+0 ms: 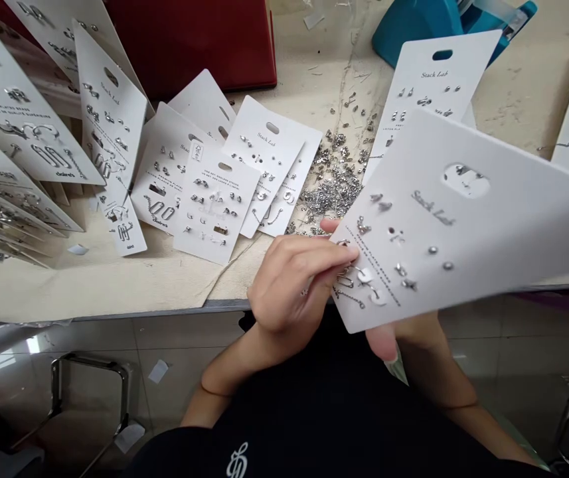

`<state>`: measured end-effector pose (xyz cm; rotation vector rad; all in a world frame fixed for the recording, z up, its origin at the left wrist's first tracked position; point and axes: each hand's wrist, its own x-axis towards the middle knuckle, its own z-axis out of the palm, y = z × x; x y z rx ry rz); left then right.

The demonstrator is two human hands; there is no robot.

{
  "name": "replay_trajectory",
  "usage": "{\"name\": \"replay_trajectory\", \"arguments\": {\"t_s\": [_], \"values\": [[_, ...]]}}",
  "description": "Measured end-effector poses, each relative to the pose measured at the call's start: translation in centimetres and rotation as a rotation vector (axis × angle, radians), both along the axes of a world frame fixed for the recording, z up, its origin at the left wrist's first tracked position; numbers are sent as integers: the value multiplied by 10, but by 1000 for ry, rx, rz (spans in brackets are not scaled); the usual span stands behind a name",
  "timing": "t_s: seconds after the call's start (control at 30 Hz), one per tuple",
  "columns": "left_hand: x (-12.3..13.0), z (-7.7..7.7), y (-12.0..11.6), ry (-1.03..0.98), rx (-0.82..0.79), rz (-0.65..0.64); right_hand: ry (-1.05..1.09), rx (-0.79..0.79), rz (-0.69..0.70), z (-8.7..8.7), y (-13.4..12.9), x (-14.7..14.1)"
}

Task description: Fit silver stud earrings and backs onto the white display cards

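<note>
My left hand (294, 282) presses its fingers on the lower left edge of a white "Stack Lab" earring card (463, 219), with the index fingertip beside a small silver earring. The card carries silver studs and chain pieces and tilts up toward me. My right hand (388, 338) is mostly hidden behind the card, with only its fingertips showing under the lower edge. A loose heap of small silver earring parts (334, 186) lies on the table just beyond the card. Several filled cards (214, 206) lie overlapping to its left.
Stacked cards (15, 119) lean at the left, and more lie at the upper right (433, 86). A red case (189, 40) and a teal object (413, 33) stand behind. The table's canvas cover (115, 285) ends near my body, above a tiled floor and a metal chair frame (89, 392).
</note>
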<state>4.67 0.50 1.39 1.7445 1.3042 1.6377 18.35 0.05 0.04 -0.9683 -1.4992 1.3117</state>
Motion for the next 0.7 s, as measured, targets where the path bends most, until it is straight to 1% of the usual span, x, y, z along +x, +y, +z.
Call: {"name": "replay_trajectory", "arguments": {"t_s": [0.1, 0.17, 0.23, 0.3, 0.37, 0.5, 0.63, 0.7], "values": [[-5, -11, -1, -26, -68, -84, 139, 22, 15, -13, -5, 2], [-9, -17, -3, -112, -134, -122, 128, 44, 8, -17, -3, 2], [-12, -20, -4, -184, -218, -144, 87, 82, -9, -19, 1, 1], [-13, -19, -6, -220, -298, -168, 38, 119, -30, -19, 3, -1], [-15, -16, -7, -229, -340, -188, -10, 155, -78, -18, 3, -3], [-18, -12, -10, -220, -370, -243, -62, 208, -179, -17, 1, -6], [-20, -13, -14, -227, -390, -296, -136, 216, -199, -15, 1, -6], [-19, -14, -15, -203, -373, -280, -156, 233, -213, -14, 1, -6]]}}
